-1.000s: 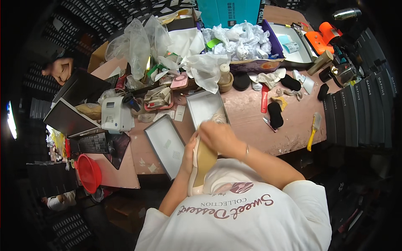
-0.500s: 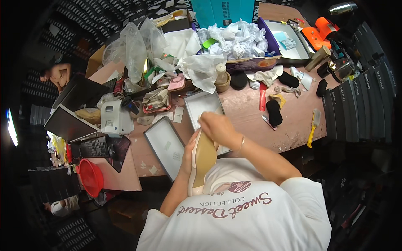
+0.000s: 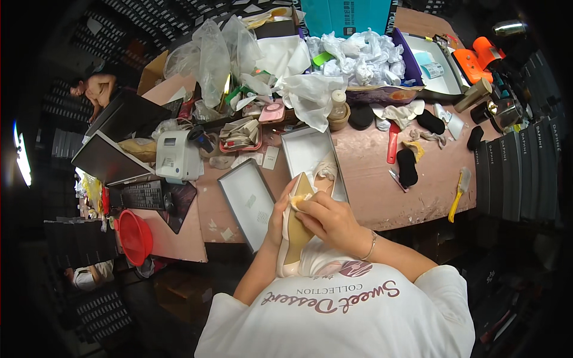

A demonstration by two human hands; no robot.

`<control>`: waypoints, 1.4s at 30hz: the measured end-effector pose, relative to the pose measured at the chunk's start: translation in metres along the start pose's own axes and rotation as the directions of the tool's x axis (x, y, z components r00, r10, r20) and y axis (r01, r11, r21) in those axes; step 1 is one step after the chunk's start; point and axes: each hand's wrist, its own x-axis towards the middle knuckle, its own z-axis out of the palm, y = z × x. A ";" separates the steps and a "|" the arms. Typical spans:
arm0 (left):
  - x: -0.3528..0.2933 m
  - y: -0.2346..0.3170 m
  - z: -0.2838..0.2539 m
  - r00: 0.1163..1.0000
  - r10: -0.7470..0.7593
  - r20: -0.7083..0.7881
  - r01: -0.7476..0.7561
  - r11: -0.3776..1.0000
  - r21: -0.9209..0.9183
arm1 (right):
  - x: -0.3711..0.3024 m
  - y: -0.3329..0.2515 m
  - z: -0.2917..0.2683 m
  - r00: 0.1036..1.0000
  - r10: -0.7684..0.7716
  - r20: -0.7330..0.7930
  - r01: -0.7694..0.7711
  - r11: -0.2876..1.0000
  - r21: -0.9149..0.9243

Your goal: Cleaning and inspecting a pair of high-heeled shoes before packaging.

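A pale, pointed shoe [image 3: 293, 246] is held against my shirt, its tan sole turned up and its toe away from me. My left hand [image 3: 277, 219] wraps around its left side. Between the fingers of my right hand [image 3: 333, 222] is a small yellowish pad [image 3: 298, 200], which touches the sole near the toe. Just beyond my hands lies an open grey shoebox [image 3: 303, 143] with another pale shoe [image 3: 324, 179] in it, partly covered by white paper and my right hand. To its left is the white-lined box lid [image 3: 246, 200].
Crumpled white paper fills a purple box [image 3: 412, 62] at the back. A red-handled brush [image 3: 393, 143], black pads [image 3: 407, 167] and a yellow-handled brush [image 3: 459, 194] lie rightward. Grey shoeboxes [image 3: 513, 173] line the right edge. A label printer [image 3: 177, 156], keyboard [image 3: 142, 196] and red basin [image 3: 135, 237] are leftward.
My right hand has come down from above the shoe's toe onto its sole, and the yellowish pad now shows. The view has shifted, so the table sits further right in the picture.
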 end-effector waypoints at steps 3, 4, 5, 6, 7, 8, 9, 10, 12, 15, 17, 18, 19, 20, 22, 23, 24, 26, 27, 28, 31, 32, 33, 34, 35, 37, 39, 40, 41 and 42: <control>-0.003 0.003 0.000 1.000 -0.025 -0.017 0.025 1.000 -0.003 | -0.008 -0.007 0.000 0.999 0.002 0.045 -0.003 1.000 0.027; -0.003 0.003 -0.003 0.999 -0.030 -0.010 0.030 1.000 -0.001 | -0.014 -0.011 0.000 0.997 -0.005 0.072 0.002 0.999 0.036; -0.002 0.001 -0.008 0.999 -0.040 0.028 0.041 0.999 -0.014 | -0.016 -0.013 0.000 0.995 -0.012 0.099 0.008 0.999 0.045; -0.001 0.001 -0.002 0.999 -0.037 0.003 0.037 0.999 -0.026 | -0.010 -0.006 -0.001 0.998 -0.015 0.054 0.014 1.000 0.012; -0.002 0.004 0.007 0.999 -0.034 -0.024 0.033 0.999 -0.037 | 0.002 0.006 0.000 1.000 -0.020 0.008 0.020 1.000 -0.018; -0.002 0.005 0.013 0.998 -0.031 -0.051 0.029 0.998 -0.047 | 0.009 0.014 0.002 0.999 -0.026 -0.037 0.024 0.999 -0.048; -0.003 0.004 0.009 0.999 -0.020 -0.028 0.018 0.999 -0.048 | 0.009 0.013 0.004 0.998 -0.056 -0.021 0.054 0.996 -0.075; -0.001 0.004 0.001 1.000 -0.018 -0.024 0.018 1.000 -0.021 | 0.005 0.007 0.005 0.997 -0.077 0.006 0.077 0.996 -0.036; -0.001 0.000 -0.007 0.999 -0.027 -0.019 0.027 0.999 0.020 | -0.017 -0.013 0.005 0.992 -0.109 0.066 0.107 0.994 0.038; 0.000 0.003 0.007 0.998 -0.021 -0.051 0.020 1.000 -0.018 | 0.005 0.013 0.001 0.997 -0.081 0.017 0.082 0.996 -0.033; -0.004 0.000 0.008 0.998 0.004 -0.067 -0.006 1.000 -0.028 | 0.002 0.015 0.008 0.998 -0.069 -0.001 0.069 0.994 -0.083; 0.001 0.001 -0.002 0.999 0.001 -0.040 -0.001 1.000 -0.010 | -0.011 0.005 0.011 0.994 -0.106 0.040 0.107 0.994 -0.035; 0.001 -0.003 -0.011 1.000 -0.011 -0.023 0.011 1.000 -0.002 | -0.017 -0.004 0.011 0.991 -0.127 0.049 0.127 0.992 0.009; 0.001 -0.005 -0.017 1.000 -0.023 -0.006 0.023 1.000 0.007 | -0.018 -0.009 0.010 0.987 -0.148 0.057 0.145 0.988 0.052; -0.001 -0.008 -0.008 1.000 -0.025 -0.018 0.024 0.999 -0.041 | 0.006 0.021 0.006 0.996 -0.090 -0.003 0.090 0.995 -0.052; -0.001 -0.008 -0.004 0.999 -0.038 -0.018 0.038 0.999 -0.039 | 0.013 0.032 0.005 0.997 -0.061 -0.041 0.057 0.993 -0.105; 0.000 -0.005 -0.002 0.998 -0.053 -0.019 0.052 0.998 -0.029 | 0.003 0.020 0.007 0.998 -0.059 0.028 0.061 0.993 -0.096; 0.003 -0.008 -0.020 0.996 -0.087 -0.001 0.086 0.995 0.052 | -0.012 -0.008 0.012 0.983 -0.087 0.163 0.102 0.991 -0.086; 0.003 -0.012 -0.027 0.998 -0.060 -0.006 0.060 0.997 0.052 | -0.014 -0.012 0.016 0.967 -0.236 0.095 0.237 0.972 0.003; 0.007 -0.013 -0.024 0.999 -0.035 -0.001 0.035 0.998 0.052 | -0.009 -0.001 0.015 0.983 -0.178 0.050 0.181 0.982 -0.061; 0.006 -0.004 -0.003 0.997 -0.031 -0.065 0.032 0.999 0.014 | 0.016 0.040 0.011 0.998 -0.037 -0.043 0.031 0.991 -0.133; 0.005 -0.004 -0.008 0.998 -0.044 -0.048 0.045 0.999 0.015 | 0.004 0.028 0.010 0.998 -0.058 0.023 0.060 0.992 -0.111; 0.006 -0.001 -0.014 0.998 -0.049 -0.029 0.050 0.999 0.021 | -0.012 0.006 0.010 0.992 -0.088 0.087 0.096 0.992 -0.087; 0.003 -0.004 -0.018 0.998 -0.060 -0.019 0.060 0.998 0.014 | -0.026 -0.006 0.010 0.981 -0.111 0.162 0.121 0.991 -0.058; 0.004 -0.008 -0.019 0.999 -0.039 -0.034 0.040 0.999 0.028 | -0.024 -0.001 0.008 0.980 -0.095 0.175 0.108 0.992 -0.066; 0.004 -0.009 -0.003 0.994 -0.063 -0.092 0.062 0.998 -0.009 | -0.013 0.028 0.009 0.995 -0.071 0.075 0.080 0.989 -0.121; 0.003 -0.014 0.003 0.987 -0.031 -0.158 0.020 0.997 -0.072 | 0.001 0.050 0.014 0.997 -0.063 -0.050 0.054 0.984 -0.171; 0.005 -0.013 -0.007 0.994 -0.049 -0.100 0.045 0.998 -0.044 | -0.010 0.023 0.007 0.998 0.018 0.060 -0.010 0.990 -0.138; 0.007 -0.008 -0.019 0.997 -0.069 -0.043 0.069 0.998 -0.014 | -0.024 0.012 0.006 0.987 -0.042 0.156 0.062 0.991 -0.120; 0.005 -0.008 -0.021 0.996 -0.095 0.005 0.095 0.996 0.004 | -0.036 0.006 0.003 0.960 -0.095 0.263 0.124 0.988 -0.094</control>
